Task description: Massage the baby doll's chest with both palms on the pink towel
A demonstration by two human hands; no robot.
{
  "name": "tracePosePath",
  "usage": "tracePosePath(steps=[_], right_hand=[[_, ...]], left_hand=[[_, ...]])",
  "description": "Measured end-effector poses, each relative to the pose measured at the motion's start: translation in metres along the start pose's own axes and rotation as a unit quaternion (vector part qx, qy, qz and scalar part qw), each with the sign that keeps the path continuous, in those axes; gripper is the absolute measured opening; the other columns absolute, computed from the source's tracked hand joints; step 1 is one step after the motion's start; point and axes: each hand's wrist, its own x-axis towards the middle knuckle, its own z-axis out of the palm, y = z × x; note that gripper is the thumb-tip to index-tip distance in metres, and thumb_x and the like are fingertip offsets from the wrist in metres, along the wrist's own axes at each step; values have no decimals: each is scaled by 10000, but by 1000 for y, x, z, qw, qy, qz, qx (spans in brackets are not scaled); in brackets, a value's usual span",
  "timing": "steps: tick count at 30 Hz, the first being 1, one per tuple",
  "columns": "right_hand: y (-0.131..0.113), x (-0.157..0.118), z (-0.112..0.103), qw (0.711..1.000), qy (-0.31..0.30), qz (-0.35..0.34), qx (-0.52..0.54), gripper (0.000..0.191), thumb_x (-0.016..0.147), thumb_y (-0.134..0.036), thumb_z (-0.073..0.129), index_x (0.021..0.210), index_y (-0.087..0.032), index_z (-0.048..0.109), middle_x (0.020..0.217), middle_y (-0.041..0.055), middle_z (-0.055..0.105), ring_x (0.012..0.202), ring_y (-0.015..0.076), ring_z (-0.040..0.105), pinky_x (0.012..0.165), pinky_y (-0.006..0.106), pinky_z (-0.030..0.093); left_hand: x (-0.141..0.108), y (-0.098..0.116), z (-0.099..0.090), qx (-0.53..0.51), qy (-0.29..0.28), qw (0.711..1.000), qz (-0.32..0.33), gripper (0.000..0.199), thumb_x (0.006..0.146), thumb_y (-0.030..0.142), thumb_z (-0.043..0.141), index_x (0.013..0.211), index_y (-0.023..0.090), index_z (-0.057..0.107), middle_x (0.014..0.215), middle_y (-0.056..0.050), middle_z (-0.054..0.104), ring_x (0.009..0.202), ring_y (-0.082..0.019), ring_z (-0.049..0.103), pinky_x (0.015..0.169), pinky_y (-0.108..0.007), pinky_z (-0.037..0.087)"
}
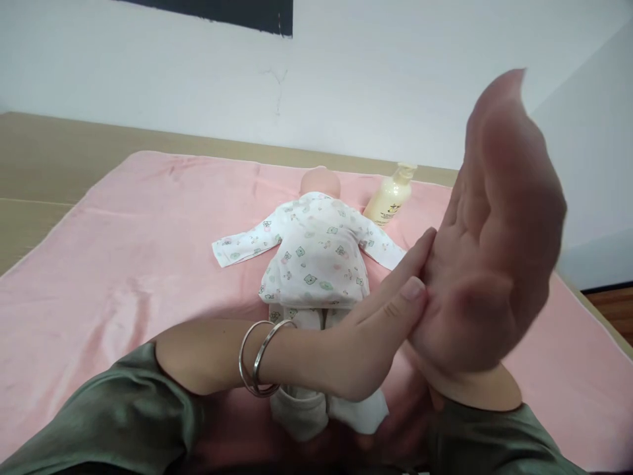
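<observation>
My left hand (373, 336), with two silver bangles (262, 356) on its wrist, reaches across to the right. Its thumb and a finger press against the edge of my raised right hand (494, 237); its other fingers are hidden behind. The right hand is held up close to the camera, palm in view, fingers stretched upward and a little blurred. Beyond my arms lies a baby doll (316, 251) in a white printed top with its sleeves spread out. Its bare round head points away from me, and my left forearm covers part of its legs.
A pink blanket (163, 264) lies under the doll on a tan surface (34, 158). Near the doll's head is a tilted, pale yellow pump bottle (390, 198). A white wall (198, 86) with a dark panel (247, 10) rises behind.
</observation>
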Motion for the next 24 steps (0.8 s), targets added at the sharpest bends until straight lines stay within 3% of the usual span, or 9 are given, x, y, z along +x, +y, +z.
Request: tracePosePath(steps=[3,6,9,11,14,17,19,21,24], right_hand=[[33,9,1,999,23,-12,-46,478,1095,-441,303,1529,-284,425,1659,-16,391,1597,273,242,1341,540,143],[47,9,14,996,17,-7,-90,520,1100,-448,251,1511,-195,445,1662,79,389,1585,308,272,1318,607,149],[45,3,31,996,-54,-24,-65,575,1091,-500,167,1597,-266,308,1703,24,309,1609,314,187,1314,647,115],[42,-2,39,994,-104,-29,-31,588,1084,-518,152,1644,-338,142,1730,-34,223,1627,286,99,1333,619,99],[47,-5,48,989,-144,-37,-10,618,1084,-526,139,1657,-327,20,1746,-32,156,1633,249,31,1353,564,89],[69,-3,60,983,-180,-38,-4,666,1074,-565,111,1661,-251,75,1740,31,192,1633,265,49,1340,598,78],[89,-3,71,979,-202,-20,16,712,1058,-615,113,1655,-229,151,1723,50,253,1628,278,106,1335,600,118],[107,-6,83,974,-221,29,45,711,1054,-620,139,1637,-225,241,1695,56,329,1610,273,201,1331,555,199],[126,-15,97,967,-212,127,61,662,1069,-543,183,1571,-171,401,1600,104,486,1530,264,395,1321,508,250]], left_hand=[[15,-10,-8,19,-64,997,37,515,1075,272,213,1517,164,454,1595,-52,504,1593,-226,285,1343,-390,259],[30,-13,-20,-27,17,999,27,430,1073,323,304,1347,223,620,1342,-26,702,1511,-256,430,1318,-443,318],[39,-5,-27,-85,110,990,23,422,1054,363,336,1337,227,618,1263,-40,725,1498,-267,446,1298,-456,351],[41,5,-30,-112,117,986,25,452,1055,419,322,1401,255,563,1358,-35,675,1549,-267,375,1288,-457,362],[45,15,-38,-114,122,985,37,520,1046,522,312,1486,293,469,1517,-8,558,1613,-279,224,1288,-486,347],[58,10,-61,-19,174,983,63,606,1051,582,190,1517,271,421,1609,-24,456,1616,-292,207,1272,-492,371],[71,-3,-87,99,209,968,99,613,1058,582,125,1515,290,410,1649,-21,400,1596,-270,280,1251,-453,407],[85,-22,-116,218,270,929,132,559,1067,545,219,1449,237,486,1606,-69,467,1553,-267,376,1244,-431,418],[99,-52,-149,358,316,860,178,448,1033,484,392,1244,176,639,1391,-122,667,1374,-271,583,1201,-436,455]])
